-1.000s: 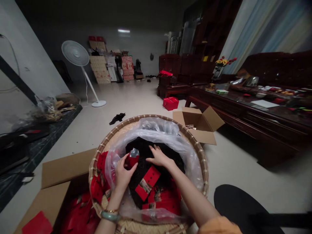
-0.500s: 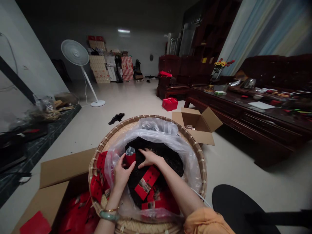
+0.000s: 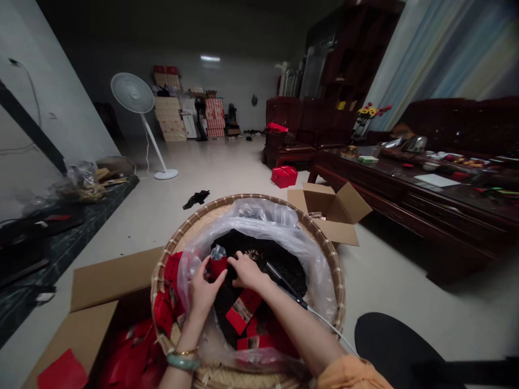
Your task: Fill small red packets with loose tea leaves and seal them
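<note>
Here, left hand [image 3: 206, 286] curled round red packet [image 3: 218, 265], right hand [image 3: 245, 272] half-closed beside it.

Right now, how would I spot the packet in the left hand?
Find the big round woven basket, then the translucent plastic bag lining it. There, the left hand holds a small red packet upright. Unlike the red packets lying nearby, this one has a silvery top sticking up.

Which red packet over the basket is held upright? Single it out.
The packet in the left hand, with shiny material sticking out of its top; the flat red packets below it lie on the dark heap, unheld.
</note>
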{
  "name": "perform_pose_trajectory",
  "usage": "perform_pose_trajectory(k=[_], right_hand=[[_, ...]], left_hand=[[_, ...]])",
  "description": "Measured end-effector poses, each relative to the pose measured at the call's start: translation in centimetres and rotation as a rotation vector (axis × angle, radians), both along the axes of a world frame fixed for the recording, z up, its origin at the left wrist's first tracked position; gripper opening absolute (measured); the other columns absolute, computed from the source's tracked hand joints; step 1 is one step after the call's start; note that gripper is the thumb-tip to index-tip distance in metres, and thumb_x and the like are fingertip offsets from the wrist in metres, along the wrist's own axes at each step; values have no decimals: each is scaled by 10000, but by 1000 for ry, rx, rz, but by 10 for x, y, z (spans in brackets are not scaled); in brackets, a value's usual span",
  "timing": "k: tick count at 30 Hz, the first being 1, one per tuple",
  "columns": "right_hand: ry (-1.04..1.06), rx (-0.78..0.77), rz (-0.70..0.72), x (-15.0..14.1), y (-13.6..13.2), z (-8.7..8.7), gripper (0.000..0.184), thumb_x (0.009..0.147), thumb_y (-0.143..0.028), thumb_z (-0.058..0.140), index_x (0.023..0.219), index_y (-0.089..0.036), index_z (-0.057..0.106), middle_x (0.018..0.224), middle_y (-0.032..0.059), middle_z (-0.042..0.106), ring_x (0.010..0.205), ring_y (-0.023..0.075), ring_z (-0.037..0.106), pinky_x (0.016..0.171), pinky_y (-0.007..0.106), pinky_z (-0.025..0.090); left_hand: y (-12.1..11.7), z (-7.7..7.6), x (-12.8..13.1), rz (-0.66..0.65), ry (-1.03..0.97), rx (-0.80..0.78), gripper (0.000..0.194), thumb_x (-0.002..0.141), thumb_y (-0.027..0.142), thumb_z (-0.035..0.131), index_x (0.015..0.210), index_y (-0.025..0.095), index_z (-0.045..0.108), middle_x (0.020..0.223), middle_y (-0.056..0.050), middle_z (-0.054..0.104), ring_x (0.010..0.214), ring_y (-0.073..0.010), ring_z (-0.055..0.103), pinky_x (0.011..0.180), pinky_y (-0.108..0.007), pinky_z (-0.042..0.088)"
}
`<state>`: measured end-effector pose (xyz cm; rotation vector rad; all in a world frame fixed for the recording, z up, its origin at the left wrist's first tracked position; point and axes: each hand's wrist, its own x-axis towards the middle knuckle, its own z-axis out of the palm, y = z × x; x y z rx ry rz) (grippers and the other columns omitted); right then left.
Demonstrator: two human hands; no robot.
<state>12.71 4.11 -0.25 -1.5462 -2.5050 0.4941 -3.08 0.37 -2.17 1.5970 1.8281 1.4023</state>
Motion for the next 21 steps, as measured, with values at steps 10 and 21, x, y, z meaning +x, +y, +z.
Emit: perform_pose_trajectory(k=[10,21], right_hand=[[4,1,-35,-5,0,-5,532,612,-277,699,1118,-277,533,1148,81,473,988,262,518,755,354,452],[1421,-597,-580,20,16,-11,387,701,-242,531,1086,-207,504,831,16,599,649,159,598,566,301,514]], left_hand=[[-2,-4,-2,-1,-84,-39,679,617,471,692,1197,154,535,1031,-130,665,763,-223,666,731,-374,545],[-5,4,2,-22,-23,33,586,631,414,695,1150,178,560,1002,-97,667,833,-227,654,757,-368,540]])
